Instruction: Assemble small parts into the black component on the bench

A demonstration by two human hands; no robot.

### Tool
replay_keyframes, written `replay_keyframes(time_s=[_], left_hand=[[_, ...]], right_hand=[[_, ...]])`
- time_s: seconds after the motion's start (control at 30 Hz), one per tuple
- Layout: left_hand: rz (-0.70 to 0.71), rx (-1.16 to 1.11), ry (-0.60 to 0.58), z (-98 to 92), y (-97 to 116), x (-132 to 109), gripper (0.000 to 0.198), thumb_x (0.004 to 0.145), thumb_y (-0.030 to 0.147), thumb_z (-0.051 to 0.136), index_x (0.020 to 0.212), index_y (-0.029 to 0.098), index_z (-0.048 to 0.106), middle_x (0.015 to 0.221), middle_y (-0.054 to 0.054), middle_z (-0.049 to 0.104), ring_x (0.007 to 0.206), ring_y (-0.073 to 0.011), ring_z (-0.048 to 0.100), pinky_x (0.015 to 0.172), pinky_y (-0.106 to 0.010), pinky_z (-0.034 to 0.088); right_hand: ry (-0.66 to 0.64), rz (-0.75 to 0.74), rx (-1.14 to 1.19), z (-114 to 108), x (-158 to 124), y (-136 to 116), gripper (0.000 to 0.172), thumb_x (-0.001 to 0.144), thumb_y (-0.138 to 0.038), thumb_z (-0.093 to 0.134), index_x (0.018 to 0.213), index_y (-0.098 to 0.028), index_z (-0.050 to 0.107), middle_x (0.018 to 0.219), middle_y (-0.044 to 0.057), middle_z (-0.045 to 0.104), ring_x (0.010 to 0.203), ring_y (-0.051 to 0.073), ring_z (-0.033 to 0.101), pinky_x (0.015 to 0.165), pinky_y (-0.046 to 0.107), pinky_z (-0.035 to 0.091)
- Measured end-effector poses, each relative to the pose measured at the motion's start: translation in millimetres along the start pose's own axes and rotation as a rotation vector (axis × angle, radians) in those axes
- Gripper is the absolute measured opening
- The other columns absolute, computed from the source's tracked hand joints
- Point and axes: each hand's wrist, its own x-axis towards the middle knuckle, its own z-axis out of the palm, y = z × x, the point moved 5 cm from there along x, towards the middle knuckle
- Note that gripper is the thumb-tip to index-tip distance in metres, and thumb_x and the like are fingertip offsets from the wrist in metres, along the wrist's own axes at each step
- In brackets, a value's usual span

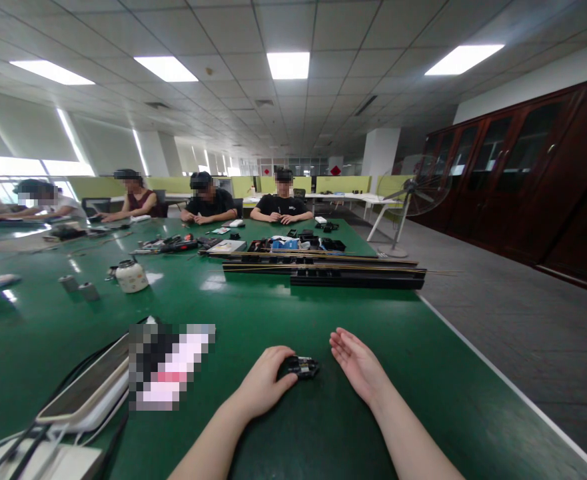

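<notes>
My left hand has its fingers and thumb curled around the left end of a small black device on the green table. Light and silvery parts show on the device's upper face, too small to make out. To the right of it, my right hand is held apart from the device, fingers stretched out and palm turned inward. Nothing is in that hand.
Left of my hands lie a phone-like slab, cables and a pixelated screen. A patterned white jar stands farther back. Long black rails with thin rods cross the table. Several people sit beyond; a fan stands right.
</notes>
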Motion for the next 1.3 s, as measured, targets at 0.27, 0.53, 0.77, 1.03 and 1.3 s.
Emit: replay_keyframes(time_s=[0.27,0.53,0.77,1.03,1.3], left_hand=[[-0.013,-0.008,-0.015,-0.5,1.0,0.2,0.033,0.076,0.021,0.059,0.108,0.022,0.052,0.112,-0.006,0.056,0.107,-0.022,0.049,0.095,-0.037,0.038],[-0.014,-0.008,-0.017,-0.8,1.5,0.3,0.033,0.076,0.02,0.059,0.108,0.022,0.052,0.111,-0.005,0.056,0.106,-0.0217,0.049,0.095,-0.037,0.038],[0.007,0.002,-0.003,0.3,0.1,-1.2,0.033,0.076,0.021,0.06,0.108,0.021,0.052,0.111,-0.005,0.056,0.106,-0.0209,0.049,0.095,-0.035,0.038],[-0.005,0.001,-0.015,-1.1,3.0,0.6,0.033,0.075,0.021,0.059,0.108,0.022,0.052,0.112,-0.006,0.056,0.106,-0.0223,0.049,0.095,-0.037,0.038],[-0.001,-0.008,-0.012,-0.3,0.2,0.0,0.033,0.076,0.021,0.059,0.108,0.022,0.052,0.112,-0.006,0.056,0.106,-0.0221,0.049,0.095,-0.037,0.038]], right_hand=[[0.013,0.001,-0.006,2.0,-1.9,-1.8,0.017,0.063,-0.019,0.072,0.079,-0.019,0.065,0.076,0.002,0.071,0.075,0.012,0.065,0.068,0.021,0.051],[0.009,-0.004,-0.013,-0.9,0.0,-0.9,0.017,0.064,-0.019,0.072,0.08,-0.019,0.065,0.079,0.003,0.07,0.078,0.014,0.065,0.072,0.023,0.051],[0.01,0.015,0.001,0.3,-0.3,-0.6,0.017,0.065,-0.018,0.071,0.08,-0.018,0.065,0.076,0.003,0.071,0.075,0.012,0.065,0.07,0.021,0.051],[0.002,0.009,0.003,-1.9,1.3,-0.1,0.017,0.065,-0.019,0.071,0.081,-0.019,0.065,0.078,0.003,0.07,0.077,0.013,0.065,0.071,0.022,0.051],[-0.004,0.007,0.004,-2.2,1.5,0.3,0.016,0.066,-0.019,0.07,0.081,-0.019,0.065,0.078,0.003,0.07,0.078,0.013,0.065,0.072,0.022,0.051]])
